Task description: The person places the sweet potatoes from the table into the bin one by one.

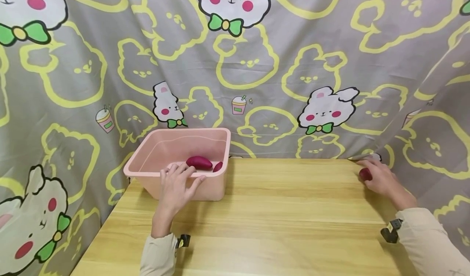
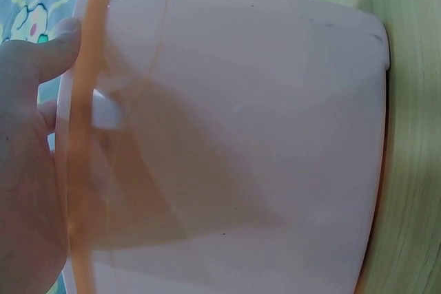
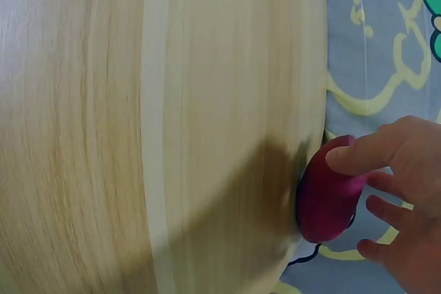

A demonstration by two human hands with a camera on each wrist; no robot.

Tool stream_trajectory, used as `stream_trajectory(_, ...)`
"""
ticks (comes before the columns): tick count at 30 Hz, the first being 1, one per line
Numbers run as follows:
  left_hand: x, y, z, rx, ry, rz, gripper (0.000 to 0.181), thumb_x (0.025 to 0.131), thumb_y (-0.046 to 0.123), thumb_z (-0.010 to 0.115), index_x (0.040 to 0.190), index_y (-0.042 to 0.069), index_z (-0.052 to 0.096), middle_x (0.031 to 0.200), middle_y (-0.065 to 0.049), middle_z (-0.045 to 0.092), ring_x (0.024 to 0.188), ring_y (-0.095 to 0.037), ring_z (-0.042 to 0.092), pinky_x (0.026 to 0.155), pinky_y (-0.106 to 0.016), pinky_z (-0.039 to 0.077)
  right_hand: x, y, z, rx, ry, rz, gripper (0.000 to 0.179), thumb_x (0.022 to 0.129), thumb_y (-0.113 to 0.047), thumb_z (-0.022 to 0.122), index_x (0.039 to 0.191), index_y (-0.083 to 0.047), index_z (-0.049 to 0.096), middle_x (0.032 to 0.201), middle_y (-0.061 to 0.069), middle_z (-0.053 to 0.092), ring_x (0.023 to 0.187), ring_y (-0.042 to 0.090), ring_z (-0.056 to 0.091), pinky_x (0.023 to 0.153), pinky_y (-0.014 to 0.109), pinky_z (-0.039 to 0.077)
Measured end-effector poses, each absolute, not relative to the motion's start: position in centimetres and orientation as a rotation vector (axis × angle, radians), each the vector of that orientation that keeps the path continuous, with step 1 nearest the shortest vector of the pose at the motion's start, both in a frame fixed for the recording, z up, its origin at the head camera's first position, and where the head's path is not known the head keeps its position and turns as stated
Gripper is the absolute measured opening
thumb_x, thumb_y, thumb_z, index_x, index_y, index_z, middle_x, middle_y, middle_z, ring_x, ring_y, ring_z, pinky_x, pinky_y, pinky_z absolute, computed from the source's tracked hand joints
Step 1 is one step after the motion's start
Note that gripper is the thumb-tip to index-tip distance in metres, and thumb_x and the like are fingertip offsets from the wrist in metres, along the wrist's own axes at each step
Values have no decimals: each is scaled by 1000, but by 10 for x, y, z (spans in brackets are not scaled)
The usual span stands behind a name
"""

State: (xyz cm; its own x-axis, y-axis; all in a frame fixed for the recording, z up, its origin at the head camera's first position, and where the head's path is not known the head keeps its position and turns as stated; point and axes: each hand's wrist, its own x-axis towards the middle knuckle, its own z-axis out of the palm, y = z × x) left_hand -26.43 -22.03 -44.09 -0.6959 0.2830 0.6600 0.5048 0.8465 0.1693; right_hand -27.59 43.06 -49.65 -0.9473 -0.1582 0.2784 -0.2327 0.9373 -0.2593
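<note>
A pink plastic bin (image 1: pixel 211 188) stands at the back left of the wooden table. My left hand (image 1: pixel 178 186) holds its near rim, with fingers over the edge and the thumb (image 2: pixel 62 49) at the rim in the left wrist view. Inside the bin lie a purple-red sweet potato (image 1: pixel 199 162) and a second one (image 1: pixel 218 167), partly hidden by the near wall. At the table's far right corner, my right hand (image 1: pixel 383 180) grips another purple-red sweet potato (image 3: pixel 327 194), thumb on its near side and some fingers behind it.
A patterned curtain (image 1: pixel 257 76) hangs behind the table (image 1: pixel 279 214) and along both its sides. The table's far edge runs close to the curtain. A thin dark cord (image 3: pixel 303 259) shows by the edge near the right hand.
</note>
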Motion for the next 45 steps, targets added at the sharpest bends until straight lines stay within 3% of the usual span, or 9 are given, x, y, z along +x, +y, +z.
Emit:
stream_trajectory(12,-263,-220,-442,-567,-2379,-455,35,93,50,68,94,15,69,100,-5,65,104,-35,55,81,-53,28,-277,443,-508,334,-2811,444,63,64,13,73,124,8,55,125,42,47,108,60,46,84,71,40)
stream_trajectory(20,-262,-219,-442,-571,-2378,-442,36,94,51,67,94,15,69,99,-5,64,103,-35,55,81,-53,28,-278,450,-521,411,-2696,404,63,56,15,70,117,8,56,117,40,54,104,59,50,85,68,39)
stream_trajectory(31,-262,-219,-442,-570,-2370,-440,34,93,50,68,93,16,68,100,-4,65,103,-35,55,81,-53,28,-280,448,-524,398,-2664,362,65,55,17,73,117,7,57,114,40,56,104,59,52,86,69,39)
stream_trajectory(45,-264,-219,-442,-567,-2373,-440,35,93,49,69,95,15,69,99,-5,65,102,-35,56,80,-53,29,-278,444,-523,348,-2690,360,65,61,18,74,121,8,52,118,41,51,103,64,48,88,72,38)
